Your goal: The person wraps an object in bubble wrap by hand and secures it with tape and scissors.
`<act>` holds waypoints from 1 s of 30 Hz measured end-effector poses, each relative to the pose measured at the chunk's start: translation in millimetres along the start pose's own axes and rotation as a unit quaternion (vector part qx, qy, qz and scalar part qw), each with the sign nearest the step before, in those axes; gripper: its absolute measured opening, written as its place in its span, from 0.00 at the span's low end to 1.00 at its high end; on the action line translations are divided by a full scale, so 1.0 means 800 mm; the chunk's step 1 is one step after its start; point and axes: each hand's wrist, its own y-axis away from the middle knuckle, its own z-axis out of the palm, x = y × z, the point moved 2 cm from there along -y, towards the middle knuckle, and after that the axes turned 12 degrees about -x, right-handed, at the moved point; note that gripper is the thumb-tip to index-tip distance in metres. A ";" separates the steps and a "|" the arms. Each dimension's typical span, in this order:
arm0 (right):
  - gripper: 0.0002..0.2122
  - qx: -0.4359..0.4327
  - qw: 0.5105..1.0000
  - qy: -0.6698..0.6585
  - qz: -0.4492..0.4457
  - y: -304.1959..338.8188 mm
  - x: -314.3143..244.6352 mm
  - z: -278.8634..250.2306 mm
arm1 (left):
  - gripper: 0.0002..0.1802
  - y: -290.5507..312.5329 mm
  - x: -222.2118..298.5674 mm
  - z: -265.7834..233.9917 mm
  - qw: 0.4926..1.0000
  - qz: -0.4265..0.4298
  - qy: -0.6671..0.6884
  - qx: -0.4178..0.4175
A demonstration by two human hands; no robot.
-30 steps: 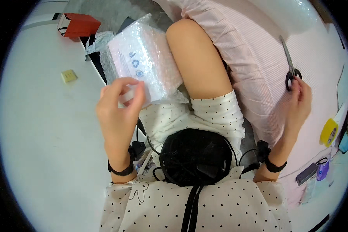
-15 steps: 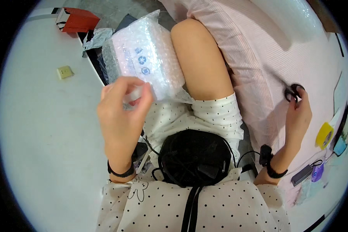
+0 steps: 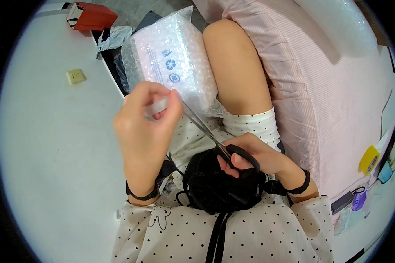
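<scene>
My left hand (image 3: pixel 142 120) pinches a short translucent strip (image 3: pixel 158 106), which looks like clear tape, between thumb and fingers. From the right, my right hand (image 3: pixel 261 153) grips a pair of scissors (image 3: pixel 203 126) by its black handles. Their silver blades point up and left, with the tips close to my left fingertips; whether they touch the strip I cannot tell. Behind my left hand, a white box wrapped in bubble wrap (image 3: pixel 186 55) with blue printed symbols leans against my bare knee. A black mesh bag (image 3: pixel 206 188) lies in my lap, under the scissor handles.
To the right is a bed with a pink striped sheet (image 3: pixel 303 101), bearing a large roll of bubble wrap (image 3: pixel 338 26), a yellow roll (image 3: pixel 369 160) and a dark oblong device (image 3: pixel 342 203). A red bag (image 3: pixel 94 17) stands at the far left, above a pale yellow outlet (image 3: pixel 76 76).
My right hand has brought the scissors from over the bed at the right across to my lap, blades toward my left hand. My left hand keeps its pinch on the strip.
</scene>
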 end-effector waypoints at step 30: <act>0.07 0.211 0.940 0.254 -0.090 0.005 -0.014 0.012 | 0.03 0.014 -0.028 -0.028 0.996 -0.056 -0.013 0.073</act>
